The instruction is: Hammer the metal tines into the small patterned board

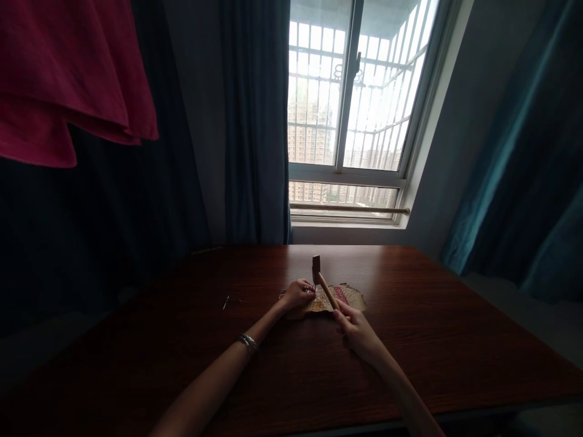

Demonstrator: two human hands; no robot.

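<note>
My right hand (357, 332) is closed around the wooden handle of a hammer (328, 292). The hammer's dark block-shaped head stands just above the fingertips of my left hand (298, 294). Those fingertips are pinched together on a thin dark upright rod (314, 289), whose exact kind is too small to tell. Under both hands lies a flat tan piece with an uneven edge (357, 300), dotted with many small marks and patches of yellow and red. Whether the hammer head touches the rod's top I cannot tell.
Two thin metal pieces (226, 302) lie left of my left hand on the dark brown wooden table (182, 352). Beyond the table's far edge are a barred window (319, 145) and blue curtains (257, 133). A pink cloth (77, 79) hangs at upper left.
</note>
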